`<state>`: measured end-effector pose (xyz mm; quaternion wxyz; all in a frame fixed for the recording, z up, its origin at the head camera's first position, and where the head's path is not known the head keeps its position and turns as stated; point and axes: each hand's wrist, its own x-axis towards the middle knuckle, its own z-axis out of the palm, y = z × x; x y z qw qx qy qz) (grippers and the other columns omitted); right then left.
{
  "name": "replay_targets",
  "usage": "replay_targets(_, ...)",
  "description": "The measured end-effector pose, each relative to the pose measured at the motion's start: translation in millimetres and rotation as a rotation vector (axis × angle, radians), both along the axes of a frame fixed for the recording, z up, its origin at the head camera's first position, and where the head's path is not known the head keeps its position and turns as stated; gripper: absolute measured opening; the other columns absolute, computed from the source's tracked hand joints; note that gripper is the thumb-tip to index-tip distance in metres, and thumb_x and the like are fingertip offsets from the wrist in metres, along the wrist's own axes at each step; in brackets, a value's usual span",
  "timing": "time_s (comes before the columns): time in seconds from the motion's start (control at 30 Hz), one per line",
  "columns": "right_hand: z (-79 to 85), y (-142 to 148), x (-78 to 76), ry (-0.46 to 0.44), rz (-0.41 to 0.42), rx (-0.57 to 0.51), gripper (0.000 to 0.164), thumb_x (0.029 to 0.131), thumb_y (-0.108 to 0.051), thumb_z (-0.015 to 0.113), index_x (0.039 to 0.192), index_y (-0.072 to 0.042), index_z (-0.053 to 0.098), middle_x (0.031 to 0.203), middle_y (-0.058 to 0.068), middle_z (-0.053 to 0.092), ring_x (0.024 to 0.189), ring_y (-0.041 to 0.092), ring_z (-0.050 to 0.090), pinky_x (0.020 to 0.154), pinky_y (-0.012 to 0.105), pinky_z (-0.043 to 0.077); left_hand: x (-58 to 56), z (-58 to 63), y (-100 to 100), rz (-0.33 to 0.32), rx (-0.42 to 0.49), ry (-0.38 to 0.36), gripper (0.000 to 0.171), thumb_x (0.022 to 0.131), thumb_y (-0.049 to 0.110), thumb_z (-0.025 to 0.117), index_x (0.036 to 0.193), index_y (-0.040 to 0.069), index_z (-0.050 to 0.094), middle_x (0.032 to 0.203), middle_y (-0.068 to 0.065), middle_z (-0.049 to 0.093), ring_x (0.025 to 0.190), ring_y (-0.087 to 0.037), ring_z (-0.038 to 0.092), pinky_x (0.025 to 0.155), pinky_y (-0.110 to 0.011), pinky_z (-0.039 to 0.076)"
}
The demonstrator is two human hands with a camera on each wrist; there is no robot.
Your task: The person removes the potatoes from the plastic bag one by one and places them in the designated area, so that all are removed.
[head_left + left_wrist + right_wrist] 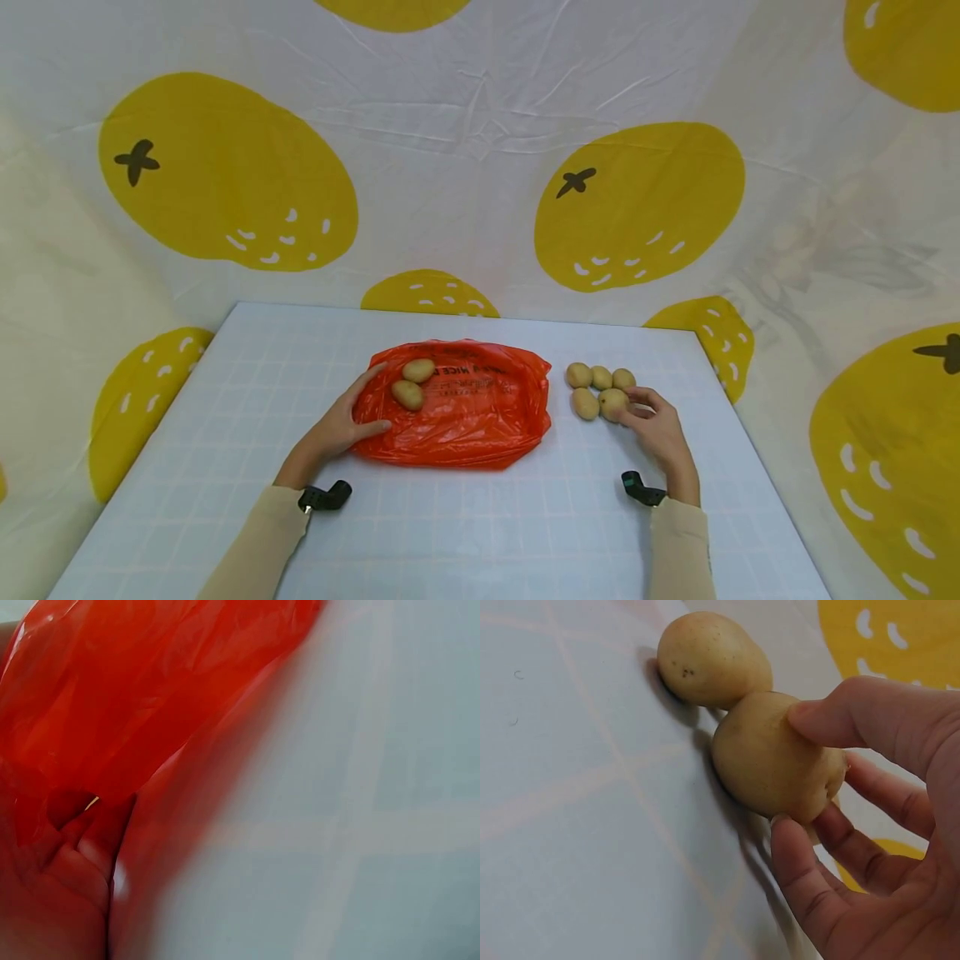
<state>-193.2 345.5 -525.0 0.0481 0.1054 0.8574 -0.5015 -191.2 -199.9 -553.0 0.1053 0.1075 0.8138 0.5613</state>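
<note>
Right hand (663,433) pinches potato (761,757); left hand (336,427) touches red bag (476,421).

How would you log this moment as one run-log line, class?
left hand: touches left edge of red plastic bag; right hand: grips potato; bag's left part: two potatoes; tabletop: four more potatoes

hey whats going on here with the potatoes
A person's right hand pinches a potato, with four others beside it on the table. Their left hand touches the left end of a red bag. Two more potatoes lie there, though whether inside or on top is unclear.
</note>
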Motion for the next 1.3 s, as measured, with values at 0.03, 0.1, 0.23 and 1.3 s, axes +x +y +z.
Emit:
replay_targets(0.03, 0.1, -0.3, 0.0, 0.001, -0.001, -0.003, 0.064, 0.092, -0.040, 0.077, 0.143, -0.010, 0.053, 0.146, 0.015, 0.052, 0.122, 0.025, 0.059, 0.088, 0.017, 0.047, 0.1, -0.1, -0.2, -0.002, 0.002, 0.001, 0.096, 0.087, 0.029, 0.081, 0.163, 0.034, 0.022, 0.171, -0.013, 0.018, 0.155, -0.045, 0.018, 0.117, -0.073, 0.026)
replay_targets(0.1, -0.4, -0.3, -0.1, 0.004, -0.003, -0.010, 0.063, 0.092, -0.041, 0.077, 0.142, -0.010, 0.054, 0.147, 0.014, 0.053, 0.119, 0.018, 0.061, 0.089, 0.017, 0.047, 0.2, -0.2, -0.6, -0.001, 0.007, -0.002, 0.096, 0.087, 0.029, 0.081, 0.163, 0.034, 0.022, 0.171, -0.013, 0.018, 0.155, -0.045, 0.018, 0.118, -0.073, 0.026)
replay_targets(0.23, -1.2, 0.1, 0.2, 0.015, -0.009, -0.026, 0.062, 0.092, -0.041, 0.078, 0.140, -0.010, 0.056, 0.147, 0.011, 0.054, 0.110, 0.001, 0.061, 0.088, 0.015, 0.046, 0.3, -0.3, -0.6, 0.002, 0.014, -0.004, 0.096, 0.087, 0.028, 0.081, 0.163, 0.034, 0.022, 0.171, -0.013, 0.018, 0.155, -0.045, 0.018, 0.118, -0.073, 0.025)
replay_targets(1.3, -3.1, 1.5, -0.4, 0.041, 0.018, -0.063, 0.065, 0.093, -0.043, 0.076, 0.144, -0.009, 0.053, 0.150, 0.012, 0.053, 0.110, -0.003, 0.058, 0.087, 0.012, 0.052, -0.1, -0.3, -0.1, -0.016, 0.034, 0.031, 0.094, 0.089, 0.023, 0.079, 0.164, 0.030, 0.023, 0.171, -0.014, 0.019, 0.155, -0.046, 0.018, 0.118, -0.074, 0.022)
